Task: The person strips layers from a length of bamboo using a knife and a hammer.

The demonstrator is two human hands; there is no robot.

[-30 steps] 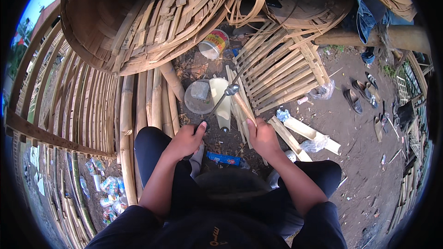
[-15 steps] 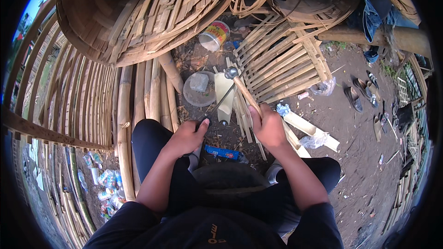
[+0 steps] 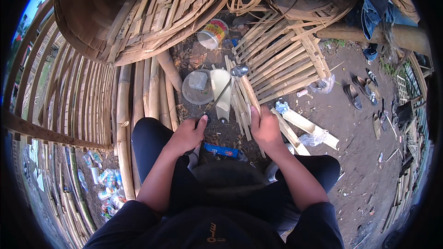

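Observation:
My left hand (image 3: 187,134) is closed around the dark grip of a long thin metal blade (image 3: 223,93), seen nearly edge-on. The blade slants up and right across a pale split bamboo piece (image 3: 221,85); I cannot tell whether they touch. My right hand (image 3: 266,130) grips the wooden handle of a hammer (image 3: 250,91). Its rounded metal head (image 3: 240,70) is at the blade's far end in this view, and contact is unclear. Beneath the hammer lie narrow bamboo strips (image 3: 241,115).
A slatted bamboo panel (image 3: 281,60) lies ahead. Left of the split piece, a grey block (image 3: 198,81) rests on a round tub (image 3: 185,93). A bucket (image 3: 213,34) stands beyond. Bamboo poles (image 3: 138,92) line my left; a blue packet (image 3: 222,151) and bamboo halves (image 3: 314,129) lie nearby.
The hammer's head has shifted slightly right and turned, nearing the blade's far end in view. My right hand has moved slightly left; my left hand keeps its grip in nearly the same place.

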